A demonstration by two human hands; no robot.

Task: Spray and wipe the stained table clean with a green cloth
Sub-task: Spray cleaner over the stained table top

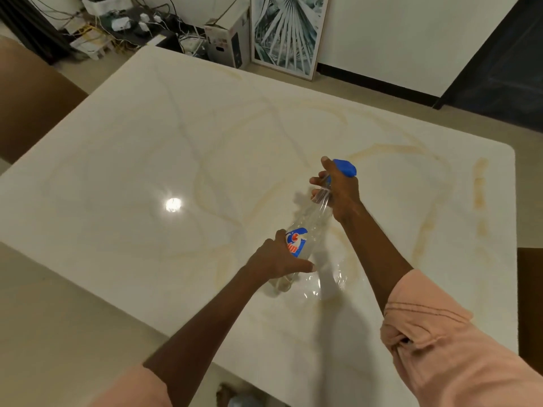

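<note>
A clear plastic spray bottle [308,227] with a blue spray head and a blue and red label hangs tilted above the white marble table [147,160]. My right hand [338,192] grips its neck, fingers around the trigger. My left hand [279,257] holds the lower body of the bottle by the label. Brownish stains [479,186] streak the table, mostly along its right side and centre. No green cloth is in view.
A brown chair back [32,98] stands at the table's left, another brown edge [530,304] at the right. Beyond the far edge lie a framed leaf picture [288,33], a cardboard box [226,39] and tangled cables and plugs [123,27] on the floor.
</note>
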